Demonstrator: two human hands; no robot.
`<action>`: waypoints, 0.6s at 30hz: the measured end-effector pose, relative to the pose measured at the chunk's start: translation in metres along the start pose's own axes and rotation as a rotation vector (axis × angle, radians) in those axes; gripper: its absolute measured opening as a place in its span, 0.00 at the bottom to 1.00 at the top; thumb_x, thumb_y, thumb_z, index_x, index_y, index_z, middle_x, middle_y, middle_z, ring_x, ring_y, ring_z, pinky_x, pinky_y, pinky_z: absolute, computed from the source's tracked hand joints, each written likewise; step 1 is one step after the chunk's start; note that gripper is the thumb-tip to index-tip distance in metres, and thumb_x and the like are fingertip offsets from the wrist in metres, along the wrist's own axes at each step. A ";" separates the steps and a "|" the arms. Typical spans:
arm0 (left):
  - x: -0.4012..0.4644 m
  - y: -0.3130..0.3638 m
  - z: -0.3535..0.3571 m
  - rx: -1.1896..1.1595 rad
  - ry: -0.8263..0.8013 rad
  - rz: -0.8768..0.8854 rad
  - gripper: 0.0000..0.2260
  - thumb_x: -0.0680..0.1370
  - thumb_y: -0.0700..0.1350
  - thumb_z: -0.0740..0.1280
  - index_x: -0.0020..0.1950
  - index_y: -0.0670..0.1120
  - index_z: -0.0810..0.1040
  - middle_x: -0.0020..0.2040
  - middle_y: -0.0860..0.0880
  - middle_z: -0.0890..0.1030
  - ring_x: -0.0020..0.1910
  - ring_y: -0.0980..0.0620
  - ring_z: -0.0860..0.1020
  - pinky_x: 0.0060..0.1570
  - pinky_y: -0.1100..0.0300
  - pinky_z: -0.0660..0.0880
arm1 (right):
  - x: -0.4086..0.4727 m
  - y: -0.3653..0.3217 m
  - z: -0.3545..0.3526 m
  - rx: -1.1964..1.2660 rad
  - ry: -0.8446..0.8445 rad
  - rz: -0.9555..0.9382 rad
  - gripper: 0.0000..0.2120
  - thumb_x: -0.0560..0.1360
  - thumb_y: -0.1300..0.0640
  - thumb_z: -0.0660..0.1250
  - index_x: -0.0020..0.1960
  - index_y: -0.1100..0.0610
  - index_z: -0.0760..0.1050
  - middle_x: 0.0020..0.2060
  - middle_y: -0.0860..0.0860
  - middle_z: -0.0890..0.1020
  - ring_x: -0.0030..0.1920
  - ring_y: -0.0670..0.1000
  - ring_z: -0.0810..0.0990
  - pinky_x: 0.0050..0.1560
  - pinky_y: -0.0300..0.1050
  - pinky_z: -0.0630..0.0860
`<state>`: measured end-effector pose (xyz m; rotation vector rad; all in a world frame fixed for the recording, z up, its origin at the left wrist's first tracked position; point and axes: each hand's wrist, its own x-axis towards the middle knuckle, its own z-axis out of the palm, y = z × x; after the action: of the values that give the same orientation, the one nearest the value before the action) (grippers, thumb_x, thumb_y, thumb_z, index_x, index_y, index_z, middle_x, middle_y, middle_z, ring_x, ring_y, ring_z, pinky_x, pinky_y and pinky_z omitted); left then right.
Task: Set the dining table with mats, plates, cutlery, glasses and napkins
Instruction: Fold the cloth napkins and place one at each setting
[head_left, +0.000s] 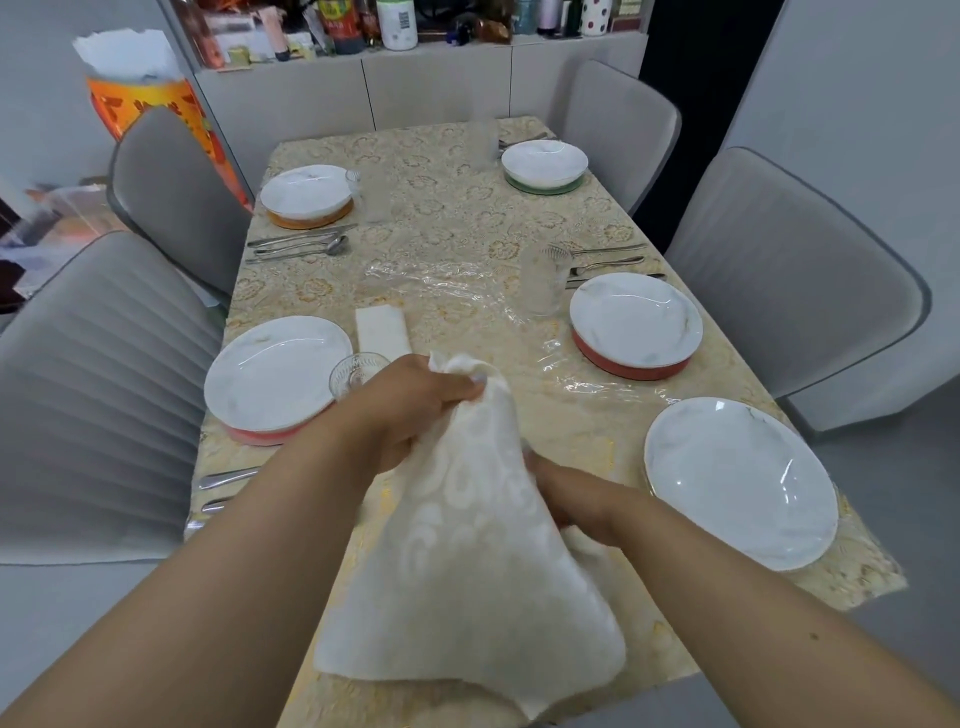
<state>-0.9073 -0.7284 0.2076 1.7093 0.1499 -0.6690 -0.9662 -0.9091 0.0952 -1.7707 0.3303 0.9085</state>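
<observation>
Your left hand (415, 405) grips the napkin (467, 561) by its top corner, fingers curled tight; cloth hangs w/ its long axis running from that corner down toward you. Right hand (576, 499) holds its right edge lower down, partly hidden behind the fabric. It's above the counter (457, 208), near end. Folded napkin (382, 327) lies just beyond your left hand, by the near-left plate (275, 369). Likely fold next; right hand's nearer the loose end.
</observation>
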 end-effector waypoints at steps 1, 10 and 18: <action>0.000 0.002 0.000 0.000 -0.006 0.001 0.06 0.75 0.44 0.72 0.44 0.42 0.77 0.34 0.45 0.82 0.34 0.47 0.81 0.39 0.57 0.77 | -0.003 -0.005 -0.002 0.058 -0.009 -0.033 0.46 0.63 0.18 0.50 0.62 0.51 0.78 0.56 0.52 0.83 0.60 0.56 0.79 0.67 0.53 0.69; 0.006 0.055 0.000 -0.240 0.164 0.164 0.16 0.80 0.45 0.66 0.65 0.38 0.71 0.44 0.42 0.82 0.36 0.49 0.82 0.40 0.55 0.80 | -0.043 -0.047 -0.007 0.838 -0.456 -0.340 0.25 0.56 0.44 0.82 0.48 0.56 0.85 0.45 0.54 0.85 0.45 0.52 0.85 0.44 0.46 0.81; 0.009 0.030 0.003 -0.322 -0.175 0.111 0.22 0.78 0.60 0.60 0.64 0.47 0.77 0.57 0.49 0.83 0.55 0.52 0.82 0.58 0.54 0.77 | -0.064 -0.097 -0.028 0.921 0.008 -0.469 0.12 0.71 0.60 0.65 0.51 0.62 0.81 0.44 0.58 0.84 0.43 0.57 0.83 0.48 0.51 0.80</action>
<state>-0.8875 -0.7417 0.2282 1.3342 0.0365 -0.6692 -0.9378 -0.9092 0.2112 -0.9259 0.2580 0.3093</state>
